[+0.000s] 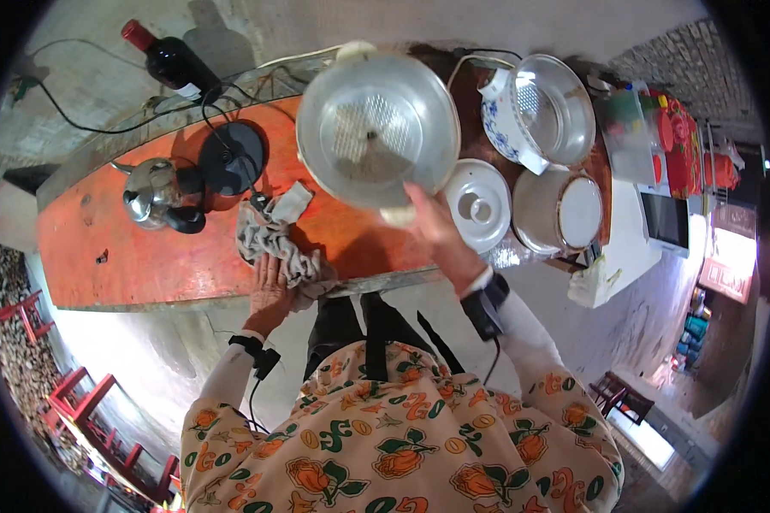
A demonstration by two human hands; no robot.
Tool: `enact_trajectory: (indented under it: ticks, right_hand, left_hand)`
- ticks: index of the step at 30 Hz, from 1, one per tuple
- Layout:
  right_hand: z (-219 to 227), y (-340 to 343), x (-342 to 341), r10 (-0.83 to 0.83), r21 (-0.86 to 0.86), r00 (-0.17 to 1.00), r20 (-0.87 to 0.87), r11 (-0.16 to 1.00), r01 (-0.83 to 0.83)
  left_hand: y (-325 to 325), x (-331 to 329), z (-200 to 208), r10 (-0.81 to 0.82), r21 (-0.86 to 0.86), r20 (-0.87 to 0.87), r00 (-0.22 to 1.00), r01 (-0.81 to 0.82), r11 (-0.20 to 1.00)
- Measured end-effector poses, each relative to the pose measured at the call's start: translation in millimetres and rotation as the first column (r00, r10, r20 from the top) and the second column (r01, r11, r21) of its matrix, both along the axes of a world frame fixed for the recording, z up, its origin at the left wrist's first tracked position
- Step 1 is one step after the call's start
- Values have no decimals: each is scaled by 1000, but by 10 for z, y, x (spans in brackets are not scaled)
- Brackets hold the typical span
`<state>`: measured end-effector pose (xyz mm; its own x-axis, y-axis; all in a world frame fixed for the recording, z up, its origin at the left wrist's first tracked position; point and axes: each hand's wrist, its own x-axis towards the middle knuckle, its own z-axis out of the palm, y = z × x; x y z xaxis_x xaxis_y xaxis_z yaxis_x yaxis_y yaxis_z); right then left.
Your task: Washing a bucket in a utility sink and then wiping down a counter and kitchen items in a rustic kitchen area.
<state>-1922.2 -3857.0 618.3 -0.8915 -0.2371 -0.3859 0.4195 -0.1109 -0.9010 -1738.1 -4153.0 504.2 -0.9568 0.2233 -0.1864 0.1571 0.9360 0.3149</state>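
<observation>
My right hand point(436, 231) is closed on the pale side handle of a round metal pot point(376, 175), raised above the table with its shiny inside showing. The pot's lower edge and handle are slightly blurred. At the table's front edge, my left hand point(270, 292) is closed on a crumpled grey cloth point(269, 235), its fingers bent over the folds; the thumb is hidden. A small pale folded piece point(293, 203) lies at the cloth's far end. Right of the pot sits a white lid point(476, 208) with a round knob.
On the orange table point(85, 248) stand a steel kettle point(154, 192) and its black base point(233, 156). A dark bottle point(175, 64) is behind. At right are a flowered glass-lidded pot point(500, 124), a pale pot point(543, 209) and plastic containers point(629, 128). Cables run along the back.
</observation>
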Motion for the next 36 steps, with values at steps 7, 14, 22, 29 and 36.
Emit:
enact_trajectory:
  ticks: [7,14,22,29,36]
  right_hand:
    - [361,157,-532,77,-277,947,312,961,13]
    - [-120,1454,59,579,989,802,-142,115,93]
    - [-184,1409,226,408,954,889,-210,284,95]
    - [153,1744,949,9,551,978,-210,827,111]
    - [773,1965,2036,-550,-90,702,452,755,650]
  left_hand:
    - [1094,-705,27,-345,-34,-75,936,344,939]
    - [2026,-1137,317,-295,105,-100,950,305,947]
    - [2049,-1020,252,-456,153,-95,885,465,872]
    - [1751,-847,19,-400,44,-213,891,417,908]
    - [2463,-1636,-107,40,155,-317,948,10,988]
